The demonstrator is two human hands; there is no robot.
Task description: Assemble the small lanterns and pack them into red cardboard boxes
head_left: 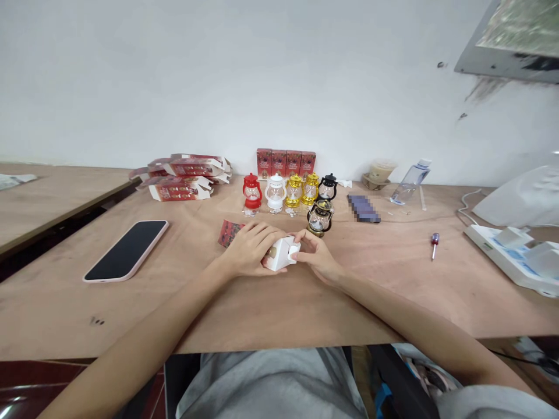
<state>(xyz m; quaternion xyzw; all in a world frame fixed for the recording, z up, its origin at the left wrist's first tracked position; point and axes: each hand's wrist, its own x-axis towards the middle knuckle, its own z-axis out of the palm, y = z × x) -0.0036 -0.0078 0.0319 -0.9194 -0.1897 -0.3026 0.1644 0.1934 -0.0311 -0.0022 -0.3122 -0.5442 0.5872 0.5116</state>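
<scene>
My left hand [253, 247] is wrapped over a small cardboard box [278, 256] with its white end facing right. With thumb and forefinger, my right hand [319, 255] pinches the white flap at that end. Beyond my left hand lies a red printed piece [229, 233], partly hidden by the fingers. A bronze miniature lantern [319, 219] stands just past my right hand. Behind it is a row of small lanterns: a red lantern [252, 192], a white lantern [275, 193], two gold lanterns [294, 192] and a black lantern [327, 187].
Several upright red boxes [279, 164] stand against the wall, with flattened cartons [183, 177] piled to their left. A phone [126, 251] lies left, another phone [364, 208] right. Farther right are a cup [381, 170], a water bottle [410, 182], a screwdriver [434, 244] and a power strip [515, 256].
</scene>
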